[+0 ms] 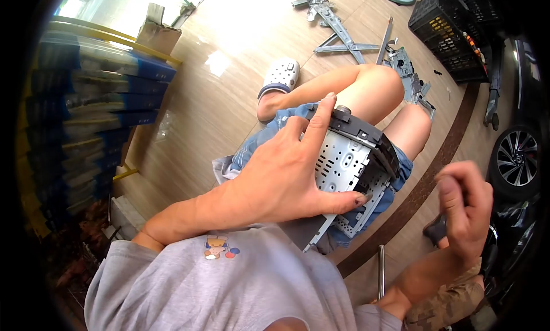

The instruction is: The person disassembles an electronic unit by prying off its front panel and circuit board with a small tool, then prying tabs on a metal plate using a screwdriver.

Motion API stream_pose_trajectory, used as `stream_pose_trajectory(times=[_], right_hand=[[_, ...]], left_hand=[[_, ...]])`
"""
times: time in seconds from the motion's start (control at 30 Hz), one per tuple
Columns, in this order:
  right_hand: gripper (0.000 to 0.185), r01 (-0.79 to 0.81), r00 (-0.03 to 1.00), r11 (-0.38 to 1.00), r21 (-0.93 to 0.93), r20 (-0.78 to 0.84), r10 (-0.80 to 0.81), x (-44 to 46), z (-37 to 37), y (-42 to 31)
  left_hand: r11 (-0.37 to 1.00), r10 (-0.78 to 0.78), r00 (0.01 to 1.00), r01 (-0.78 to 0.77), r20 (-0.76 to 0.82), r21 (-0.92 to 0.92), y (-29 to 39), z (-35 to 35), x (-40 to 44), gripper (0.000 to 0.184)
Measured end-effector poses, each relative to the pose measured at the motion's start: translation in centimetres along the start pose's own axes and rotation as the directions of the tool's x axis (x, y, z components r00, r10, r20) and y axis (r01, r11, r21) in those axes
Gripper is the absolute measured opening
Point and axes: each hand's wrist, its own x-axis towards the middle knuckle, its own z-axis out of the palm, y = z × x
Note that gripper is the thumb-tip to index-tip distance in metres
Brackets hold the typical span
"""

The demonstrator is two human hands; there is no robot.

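Note:
A metal car stereo chassis [341, 159] with rows of punched holes and a black front frame [366, 137] rests on my lap, tilted. My left hand [286, 168] grips it, with the thumb along the near metal edge and the index finger stretched towards a knob on the black frame. The other fingers are partly hidden behind the chassis. To the right, apart from the chassis, my right hand [467, 208] is raised with its fingers curled in and the thumb against them. What it holds, if anything, cannot be made out.
Metal window-regulator arms [338, 36] and stripped metal parts [404, 67] lie on the tiled floor ahead. A black crate [444, 33] stands at the far right, near a car wheel [515, 156]. Stacked blue packages [109, 93] fill a yellow rack on the left. Camouflage cloth [447, 302] shows at lower right.

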Motion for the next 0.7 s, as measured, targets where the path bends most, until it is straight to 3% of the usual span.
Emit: stream_pose_trajectory(times=[0.03, 0.13, 0.23, 0.33, 0.37, 0.47, 0.5, 0.6, 0.7], right_hand=[[0.016, 0.025, 0.990, 0.998, 0.051, -0.141, -0.018, -0.3, 0.5, 1.1], [0.029, 0.170, 0.942, 0.985, 0.013, -0.296, -0.159, 0.7, 4.8, 3.2], [0.046, 0.223, 0.929, 0.975, 0.007, -0.304, -0.210, 1.5, 8.6, 3.7], [0.055, 0.208, 0.942, 0.978, -0.015, -0.265, -0.205, 1.7, 10.1, 6.0], [0.052, 0.241, 0.916, 0.965, -0.103, -0.304, -0.261, 1.8, 10.8, 6.3], [0.050, 0.270, 0.872, 0.956, -0.119, -0.390, -0.295, 1.7, 12.1, 6.9], [0.048, 0.245, 0.864, 0.961, -0.128, -0.421, -0.276, 1.5, 12.3, 6.7], [0.046, 0.207, 0.857, 0.977, -0.058, -0.470, -0.210, 1.3, 12.9, 6.8], [0.044, 0.191, 0.864, 0.980, 0.054, -0.483, -0.142, 1.4, 13.2, 6.7]], left_hand=[[0.999, 0.037, 0.998, -0.039, -0.045, -0.037, -0.5, 0.3, -0.1, 0.132], [0.959, 0.204, 0.950, -0.243, -0.237, -0.148, -2.4, 1.4, 0.0, 0.130], [0.919, 0.112, 0.983, -0.159, -0.147, -0.360, -3.3, 0.7, -0.5, 0.124], [0.612, -0.052, 0.995, -0.038, -0.087, -0.790, -6.1, 2.3, 0.0, 0.117], [0.588, -0.026, 0.995, -0.064, -0.097, -0.806, -6.4, 2.6, 0.0, 0.107], [0.419, -0.028, 0.997, -0.057, -0.075, -0.906, -7.2, 3.6, 0.4, 0.097], [0.365, -0.011, 0.995, -0.086, -0.097, -0.927, -7.3, 4.0, 0.7, 0.086], [0.219, -0.002, 0.996, -0.089, -0.091, -0.972, -7.5, 5.3, 1.7, 0.078], [0.189, 0.061, 0.988, -0.154, -0.145, -0.970, -8.0, 6.4, 3.5, 0.066]])
